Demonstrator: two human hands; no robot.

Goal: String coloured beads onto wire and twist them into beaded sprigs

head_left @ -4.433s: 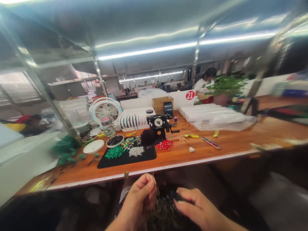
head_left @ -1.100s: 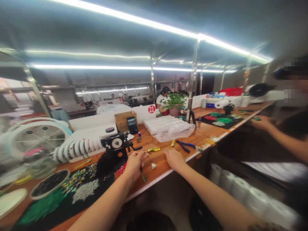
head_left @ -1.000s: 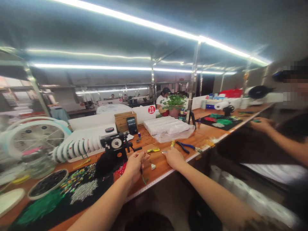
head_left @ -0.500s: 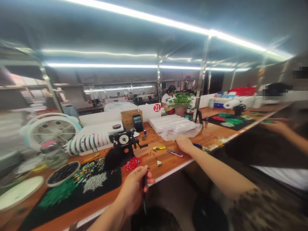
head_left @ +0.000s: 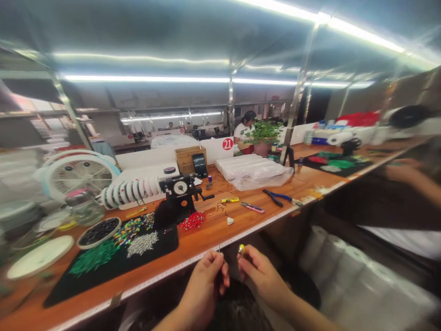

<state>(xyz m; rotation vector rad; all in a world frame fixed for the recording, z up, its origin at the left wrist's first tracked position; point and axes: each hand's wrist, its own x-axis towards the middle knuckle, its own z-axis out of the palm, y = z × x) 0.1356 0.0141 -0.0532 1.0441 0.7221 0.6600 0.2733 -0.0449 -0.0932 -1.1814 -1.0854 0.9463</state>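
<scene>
1. The left hand [head_left: 206, 278] is in front of the front edge of the brown wooden bench [head_left: 203, 235]. Its forearm rises from below, the fingers are curled inward, and the thumb and index finger pinch a thin, needle-like piece [head_left: 219, 248], which points upward.
2. The right hand [head_left: 260, 271] is just beside it, also before the front edge. Its forearm comes from the lower right, the fingers are bent, and thumb and fingertips are closed on a small, shiny yellow piece [head_left: 241, 249]. What exactly this piece is, I cannot tell.
3. The two hands face each other with a narrow gap; they do not touch.
4. Near the front edge of the bench, beyond the hands, lies a small whitish lump [head_left: 230, 221]. Behind it are a slim yellow tool [head_left: 229, 200] and a pink-and-dark hand tool [head_left: 252, 207]; to their right, pliers with blue handles [head_left: 282, 196].
5. To the left, a flat black mat [head_left: 163, 246] carries heaps of green pieces [head_left: 94, 257], silvery-white pieces [head_left: 142, 243] and multicoloured beads [head_left: 129, 231].
6. At the mat's far right corner stands a black metal machine with a round white dial [head_left: 180, 187]; small red pieces [head_left: 192, 221] lie in front of it.
</scene>
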